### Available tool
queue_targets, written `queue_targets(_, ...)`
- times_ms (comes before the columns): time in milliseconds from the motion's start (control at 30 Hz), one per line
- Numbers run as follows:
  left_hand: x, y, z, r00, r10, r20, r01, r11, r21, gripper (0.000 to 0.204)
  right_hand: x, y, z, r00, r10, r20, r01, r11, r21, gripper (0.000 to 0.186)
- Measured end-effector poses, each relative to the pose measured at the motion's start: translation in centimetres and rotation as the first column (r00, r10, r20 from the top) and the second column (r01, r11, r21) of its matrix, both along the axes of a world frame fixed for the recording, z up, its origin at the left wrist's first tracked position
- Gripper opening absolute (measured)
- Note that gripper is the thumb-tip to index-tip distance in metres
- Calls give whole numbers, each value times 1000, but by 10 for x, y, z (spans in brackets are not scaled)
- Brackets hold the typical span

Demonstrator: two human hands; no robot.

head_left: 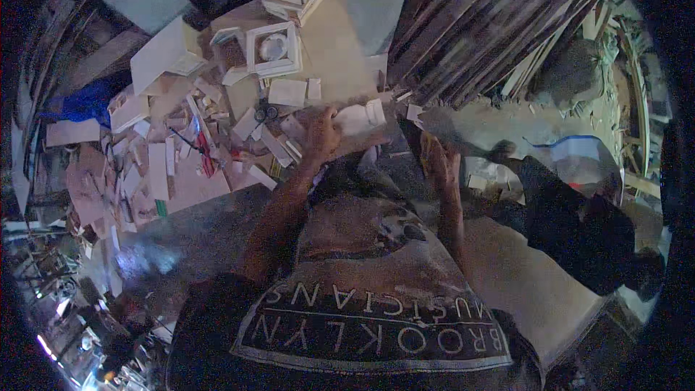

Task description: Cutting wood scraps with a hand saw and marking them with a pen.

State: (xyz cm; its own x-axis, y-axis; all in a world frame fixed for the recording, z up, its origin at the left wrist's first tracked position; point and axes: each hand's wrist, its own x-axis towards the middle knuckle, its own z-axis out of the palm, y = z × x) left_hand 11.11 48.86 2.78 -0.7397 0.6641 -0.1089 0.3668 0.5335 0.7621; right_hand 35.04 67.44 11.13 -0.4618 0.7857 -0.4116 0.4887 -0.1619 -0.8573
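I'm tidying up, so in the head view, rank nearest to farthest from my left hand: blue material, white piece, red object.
1. White piece: right, touching your left hand.
2. Red object: left.
3. Blue material: far left.

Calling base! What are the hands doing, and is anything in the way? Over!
Left hand gripping pale block. Right hand apart from it, grip unclear. Wood scraps cluttering the left side. Over.

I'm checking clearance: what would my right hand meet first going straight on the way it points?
Probably the small pale scrap just ahead of your right hand, with long wooden strips beyond; depth is unclear, so it might pass above.
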Motion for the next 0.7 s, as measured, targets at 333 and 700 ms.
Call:
queue_targets(333, 1, -58, -15, 749, -67, 659, -95, 974, 206, 53, 5, 10, 24, 955, 279, 100, -296, 875, 383, 28)
queue_targets(700, 59, -47, -46, 905, 423, 44, -406, 828, 387, 54, -36, 177, -67, 361, 916, -174, -820, 223, -528, 41)
